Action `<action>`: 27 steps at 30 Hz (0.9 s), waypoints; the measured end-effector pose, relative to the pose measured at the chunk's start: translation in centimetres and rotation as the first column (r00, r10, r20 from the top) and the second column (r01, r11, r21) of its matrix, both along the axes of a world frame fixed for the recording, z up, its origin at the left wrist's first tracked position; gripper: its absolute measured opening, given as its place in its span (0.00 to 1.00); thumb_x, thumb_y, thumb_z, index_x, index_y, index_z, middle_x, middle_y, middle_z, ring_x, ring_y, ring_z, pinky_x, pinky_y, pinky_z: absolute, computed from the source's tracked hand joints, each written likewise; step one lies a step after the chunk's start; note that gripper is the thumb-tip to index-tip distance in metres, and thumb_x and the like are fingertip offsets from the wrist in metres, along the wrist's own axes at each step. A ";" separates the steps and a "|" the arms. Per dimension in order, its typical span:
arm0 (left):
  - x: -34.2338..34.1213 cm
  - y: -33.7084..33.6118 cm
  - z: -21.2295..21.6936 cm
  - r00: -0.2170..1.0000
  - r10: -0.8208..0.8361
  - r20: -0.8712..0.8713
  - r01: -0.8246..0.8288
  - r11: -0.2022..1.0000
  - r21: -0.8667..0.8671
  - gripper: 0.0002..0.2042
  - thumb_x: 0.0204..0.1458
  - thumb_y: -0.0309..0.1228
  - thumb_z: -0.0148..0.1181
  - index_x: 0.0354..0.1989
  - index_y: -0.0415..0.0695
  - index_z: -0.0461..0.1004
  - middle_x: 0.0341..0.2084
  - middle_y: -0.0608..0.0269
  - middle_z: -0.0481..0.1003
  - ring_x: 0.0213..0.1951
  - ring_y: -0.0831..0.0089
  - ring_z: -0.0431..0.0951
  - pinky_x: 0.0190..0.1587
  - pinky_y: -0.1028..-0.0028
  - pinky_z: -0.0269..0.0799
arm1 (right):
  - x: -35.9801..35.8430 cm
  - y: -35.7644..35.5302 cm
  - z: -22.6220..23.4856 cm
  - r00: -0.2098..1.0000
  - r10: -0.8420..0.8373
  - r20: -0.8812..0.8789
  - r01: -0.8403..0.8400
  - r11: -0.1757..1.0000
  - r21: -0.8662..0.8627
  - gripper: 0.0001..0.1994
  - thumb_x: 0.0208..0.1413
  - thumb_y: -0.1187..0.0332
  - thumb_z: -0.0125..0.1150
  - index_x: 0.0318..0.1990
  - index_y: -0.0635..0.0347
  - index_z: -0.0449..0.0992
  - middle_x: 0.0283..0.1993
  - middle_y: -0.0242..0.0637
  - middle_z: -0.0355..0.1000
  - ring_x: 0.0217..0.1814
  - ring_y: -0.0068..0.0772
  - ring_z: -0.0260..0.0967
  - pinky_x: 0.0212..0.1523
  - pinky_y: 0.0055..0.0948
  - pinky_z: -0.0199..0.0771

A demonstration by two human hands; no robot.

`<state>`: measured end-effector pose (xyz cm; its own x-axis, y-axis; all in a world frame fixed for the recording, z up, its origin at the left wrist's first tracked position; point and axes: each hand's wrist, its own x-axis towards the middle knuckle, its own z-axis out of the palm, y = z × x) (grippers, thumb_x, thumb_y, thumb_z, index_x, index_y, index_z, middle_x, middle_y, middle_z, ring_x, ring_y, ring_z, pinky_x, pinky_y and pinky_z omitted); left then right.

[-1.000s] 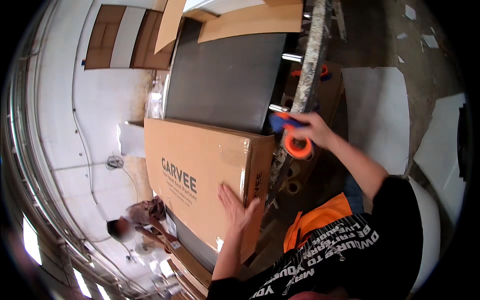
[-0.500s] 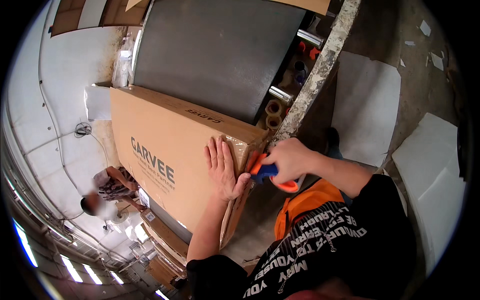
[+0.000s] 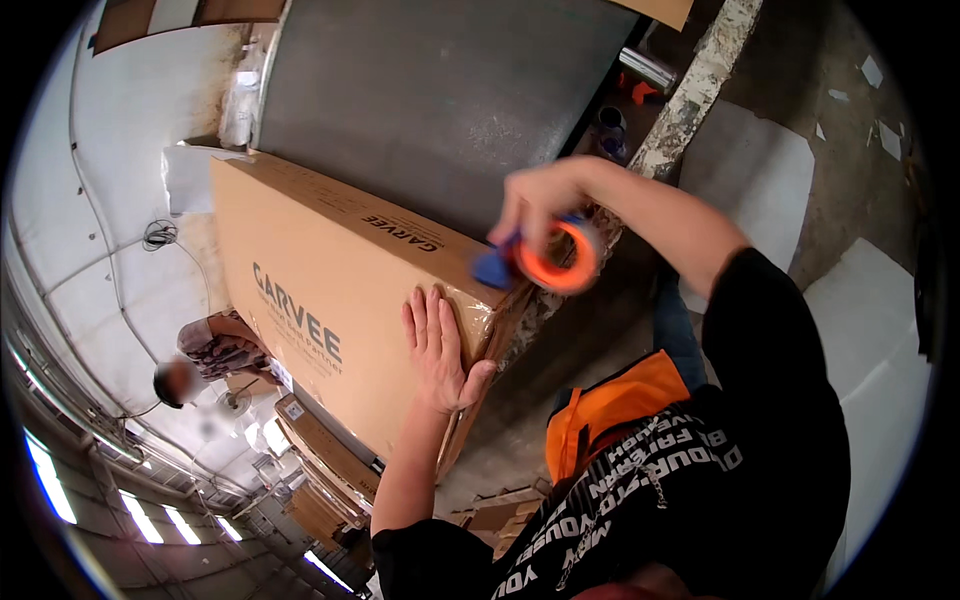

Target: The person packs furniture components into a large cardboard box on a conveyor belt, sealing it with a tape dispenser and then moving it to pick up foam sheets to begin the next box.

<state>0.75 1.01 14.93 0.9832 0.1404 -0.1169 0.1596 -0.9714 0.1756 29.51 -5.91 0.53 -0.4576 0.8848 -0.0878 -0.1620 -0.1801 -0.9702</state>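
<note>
Large cardboard carton [image 3: 355, 290] sits on the grey conveyor belt [image 3: 430, 100]. Could skid if your left hand [image 3: 437, 350], flat on its face, fingers straight, gripping nothing, braces poorly. Your right hand [image 3: 540, 195] curls round the blue-and-orange tape dispenser [image 3: 529, 264] by the carton's corner; contact too blurred to tell. Skewed angle could dent the corner or knock your left hand. Carton: brown, dark-printed, glossy clear tape [image 3: 481, 316] at that corner.
</note>
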 end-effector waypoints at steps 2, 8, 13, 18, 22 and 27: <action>-1.6 0.0 1.7 0.999 0.034 -0.038 -0.033 0.999 0.032 0.43 0.59 0.60 0.40 0.68 0.28 0.49 0.68 0.34 0.50 0.70 0.37 0.46 0.69 0.43 0.35 | -2.3 -6.6 -0.6 0.984 0.033 -0.176 0.007 0.975 0.222 0.31 0.33 0.73 0.71 0.53 0.55 0.79 0.42 0.38 0.80 0.38 0.29 0.78 0.42 0.30 0.76; -0.3 0.7 0.7 0.999 0.012 -0.036 -0.010 0.998 0.063 0.42 0.60 0.58 0.39 0.67 0.29 0.50 0.67 0.33 0.52 0.69 0.36 0.48 0.69 0.41 0.37 | -12.3 -6.9 8.9 0.778 -0.102 0.619 -0.098 0.955 0.280 0.12 0.30 0.59 0.65 0.25 0.54 0.80 0.25 0.40 0.76 0.32 0.45 0.77 0.31 0.42 0.76; -0.4 0.8 1.4 1.000 0.018 -0.006 -0.018 1.000 -0.001 0.39 0.61 0.54 0.41 0.67 0.28 0.50 0.67 0.33 0.51 0.70 0.36 0.46 0.69 0.42 0.35 | -16.9 -10.5 6.8 0.968 0.108 0.226 -0.163 0.957 0.239 0.46 0.32 0.68 0.70 0.65 0.68 0.57 0.59 0.52 0.67 0.56 0.51 0.71 0.52 0.40 0.72; -0.3 0.0 1.0 0.997 0.068 -0.022 -0.069 0.997 -0.047 0.38 0.59 0.48 0.49 0.66 0.27 0.51 0.68 0.35 0.50 0.71 0.41 0.45 0.71 0.47 0.34 | -12.4 -14.4 4.9 0.579 -0.621 -0.528 0.624 0.754 -0.204 0.37 0.33 0.74 0.58 0.61 0.69 0.64 0.53 0.37 0.72 0.53 0.28 0.71 0.57 0.28 0.69; -3.7 -2.0 -0.8 0.919 0.249 0.305 -0.302 0.943 0.141 0.35 0.59 0.44 0.52 0.65 0.28 0.55 0.67 0.36 0.53 0.70 0.42 0.49 0.71 0.48 0.37 | -11.7 -6.6 8.5 0.462 -0.678 -0.572 0.663 0.692 -0.285 0.32 0.35 0.75 0.51 0.57 0.67 0.67 0.49 0.40 0.74 0.50 0.35 0.74 0.54 0.32 0.73; -21.1 -6.0 -2.0 0.601 0.684 0.413 -0.799 0.498 0.337 0.31 0.57 0.43 0.56 0.65 0.37 0.61 0.64 0.39 0.59 0.68 0.44 0.53 0.69 0.48 0.43 | -14.1 -1.4 10.4 0.614 -0.766 -0.190 0.737 0.642 -0.209 0.27 0.32 0.74 0.53 0.49 0.67 0.70 0.39 0.33 0.69 0.41 0.26 0.67 0.47 0.24 0.68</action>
